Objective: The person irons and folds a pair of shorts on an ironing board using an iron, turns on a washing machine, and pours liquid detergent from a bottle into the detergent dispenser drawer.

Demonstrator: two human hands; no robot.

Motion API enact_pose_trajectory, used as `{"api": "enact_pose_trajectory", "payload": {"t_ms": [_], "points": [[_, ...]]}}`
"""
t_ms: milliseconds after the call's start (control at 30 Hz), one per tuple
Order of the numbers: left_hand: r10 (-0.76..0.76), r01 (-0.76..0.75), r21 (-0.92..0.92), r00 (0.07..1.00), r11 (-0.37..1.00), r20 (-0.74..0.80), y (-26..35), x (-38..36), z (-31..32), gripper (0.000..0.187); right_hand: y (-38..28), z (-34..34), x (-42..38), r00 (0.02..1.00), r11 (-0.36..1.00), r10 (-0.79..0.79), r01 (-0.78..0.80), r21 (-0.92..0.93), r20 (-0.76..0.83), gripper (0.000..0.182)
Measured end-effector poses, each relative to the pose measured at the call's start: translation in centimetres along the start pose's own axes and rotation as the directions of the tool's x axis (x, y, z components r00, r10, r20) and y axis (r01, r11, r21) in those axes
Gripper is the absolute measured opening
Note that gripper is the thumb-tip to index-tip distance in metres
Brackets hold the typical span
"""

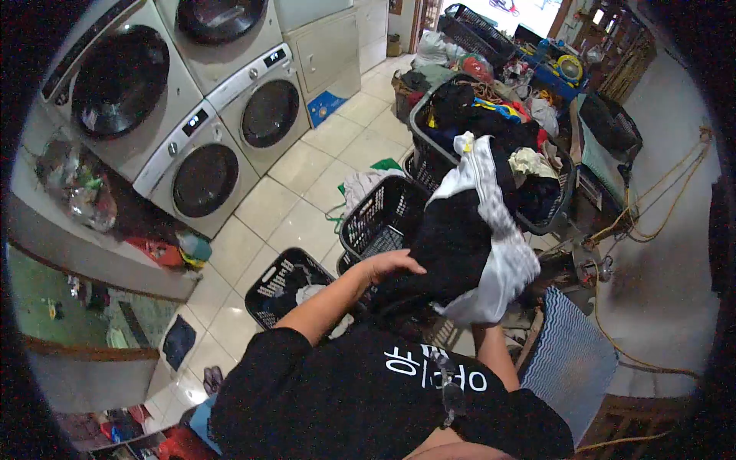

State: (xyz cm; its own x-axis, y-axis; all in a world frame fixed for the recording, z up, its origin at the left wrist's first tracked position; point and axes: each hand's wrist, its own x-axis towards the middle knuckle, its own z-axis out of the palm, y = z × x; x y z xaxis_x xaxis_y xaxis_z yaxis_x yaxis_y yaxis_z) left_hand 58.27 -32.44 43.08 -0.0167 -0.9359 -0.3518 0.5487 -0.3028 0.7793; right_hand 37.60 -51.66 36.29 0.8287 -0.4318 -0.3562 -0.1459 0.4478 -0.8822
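Observation:
A black and white garment (491,222) spreads in front of me, over the baskets. Its black part lies on the left and a shiny white band runs down the right. My left hand (395,265) is at the black cloth's left edge, fingers stretched out and apart. My right forearm (497,354) reaches up behind the garment's lower white end, which hides my right hand and its fingers. Just left of the cloth stands a black plastic basket (381,211). A second black basket (264,295) with some light cloth in it is beside my left forearm.
A large grey basket (418,126) heaped with clothes stands ahead. White front-loading machines (230,165) are stacked along the left. Light cloth (368,184) lies on the tiled floor (295,169). A blue zigzag-patterned board (571,353) and yellow rope (652,238) are at right.

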Motion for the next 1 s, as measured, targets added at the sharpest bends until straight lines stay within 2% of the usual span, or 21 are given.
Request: {"api": "enact_pose_trajectory", "payload": {"t_ms": [67, 100, 133, 200, 300, 400, 433, 467, 500, 533, 567, 600, 633, 667, 700, 733, 800, 833, 867, 933, 1000], "points": [[0.051, -0.047, 0.390, 0.999, 0.920, 0.001, -3.4, 2.3, -3.7, 0.050, -1.4, -0.2, 0.9, 0.992, 0.993, -0.115, 0.114, -0.032, -0.046, 0.024], [0.075, -0.061, 0.390, 0.997, 0.919, -0.021, -1.2, 0.0, -1.3, 0.043, -1.9, -0.1, 1.4, 0.985, 0.986, -0.160, 0.158, -0.052, -0.059, 0.025], [0.174, -0.164, 0.376, 0.985, 0.912, 0.008, -3.7, 1.4, -3.2, 0.043, -2.0, 0.1, 1.8, 0.978, 0.978, -0.198, 0.194, -0.073, -0.067, 0.025], [0.273, -0.231, 0.415, 0.961, 0.880, -0.043, -4.4, 1.1, -4.1, 0.047, -2.2, 0.3, 2.8, 0.962, 0.959, -0.262, 0.252, -0.133, -0.070, 0.027], [0.518, -0.346, 0.575, 0.840, 0.741, -0.162, -3.6, -0.6, -3.4, 0.054, -1.4, 0.9, 4.5, 0.942, 0.918, -0.333, 0.315, -0.239, -0.038, 0.030], [0.450, -0.120, 0.653, 0.815, 0.748, -0.365, -1.5, -3.0, -2.8, 0.064, 0.3, 1.5, 6.5, 0.924, 0.863, -0.383, 0.361, -0.353, 0.007, 0.032], [0.513, -0.278, 0.572, 0.804, 0.771, -0.301, -3.3, -1.6, -5.4, 0.070, 0.8, 1.4, 7.1, 0.916, 0.842, -0.400, 0.375, -0.388, 0.020, 0.033], [0.291, -0.176, 0.368, 0.912, 0.913, -0.288, 0.0, -4.0, -2.9, 0.071, 1.4, 0.9, 7.8, 0.906, 0.813, -0.422, 0.393, -0.430, 0.030, 0.034], [0.251, -0.172, 0.293, 0.933, 0.941, -0.257, 1.5, -5.6, -0.8, 0.073, 2.1, 0.4, 8.6, 0.891, 0.777, -0.452, 0.418, -0.471, 0.045, 0.035], [0.210, -0.162, 0.216, 0.952, 0.963, -0.222, 2.3, -6.2, 0.2, 0.076, 3.6, -0.7, 10.0, 0.846, 0.675, -0.526, 0.477, -0.562, 0.086, 0.036], [0.247, -0.140, 0.408, 0.943, 0.902, -0.224, 1.9, -5.9, 0.3, 0.083, 5.9, -2.2, 11.8, 0.768, 0.507, -0.623, 0.540, -0.672, 0.148, 0.037], [0.457, -0.337, 0.614, 0.888, 0.714, -0.044, -1.3, -2.6, -3.2, 0.091, 9.2, -3.3, 13.9, 0.565, 0.090, -0.783, 0.518, -0.851, 0.261, 0.045], [0.508, -0.359, 0.627, 0.858, 0.691, -0.069, -3.1, -1.5, -3.4, 0.093, 12.3, -4.4, 16.4, 0.591, 0.230, -0.789, 0.536, -0.813, 0.167, 0.044], [0.556, -0.379, 0.639, 0.826, 0.669, -0.092, -4.1, -0.7, -3.0, 0.095, 8.7, -1.5, 13.5, 0.690, 0.398, -0.714, 0.535, -0.745, 0.114, 0.046], [0.628, -0.490, 0.500, 0.764, 0.714, -0.150, -4.0, -0.7, -1.4, 0.097, 3.8, 3.6, 9.5, 0.802, 0.584, -0.594, 0.480, -0.655, 0.058, 0.048], [0.547, -0.433, 0.405, 0.806, 0.805, -0.226, -4.6, 0.3, -1.5, 0.092, -0.3, 8.3, 6.1, 0.881, 0.702, -0.471, 0.400, -0.589, 0.037, 0.050], [0.388, -0.378, 0.091, 0.881, 0.921, -0.270, -5.5, 1.0, -2.3, 0.076, -5.0, 14.1, 2.0, 0.937, 0.741, -0.345, 0.311, -0.595, 0.060, 0.054], [0.322, -0.358, -0.121, 0.914, 0.926, -0.246, -5.5, 0.5, -2.3, 0.065, -3.1, 13.4, 2.4, 0.885, 0.567, -0.454, 0.376, -0.733, 0.102, 0.066], [0.189, -0.276, -0.211, 0.915, 0.938, -0.355, -4.3, -0.5, -0.7, 0.054, -3.4, 13.4, 1.6, 0.886, 0.504, -0.440, 0.381, -0.775, 0.149, 0.070], [0.197, -0.327, -0.378, 0.918, 0.866, -0.343, -2.3, -2.2, 1.0, 0.036, -5.4, 14.4, -1.0, 0.885, 0.368, -0.397, 0.396, -0.841, 0.243, 0.078], [0.302, -0.351, -0.265, 0.930, 0.898, -0.208, -1.9, -1.9, 0.7, 0.045, -6.6, 15.0, -2.4, 0.885, 0.384, -0.407, 0.391, -0.836, 0.227, 0.092]]}}
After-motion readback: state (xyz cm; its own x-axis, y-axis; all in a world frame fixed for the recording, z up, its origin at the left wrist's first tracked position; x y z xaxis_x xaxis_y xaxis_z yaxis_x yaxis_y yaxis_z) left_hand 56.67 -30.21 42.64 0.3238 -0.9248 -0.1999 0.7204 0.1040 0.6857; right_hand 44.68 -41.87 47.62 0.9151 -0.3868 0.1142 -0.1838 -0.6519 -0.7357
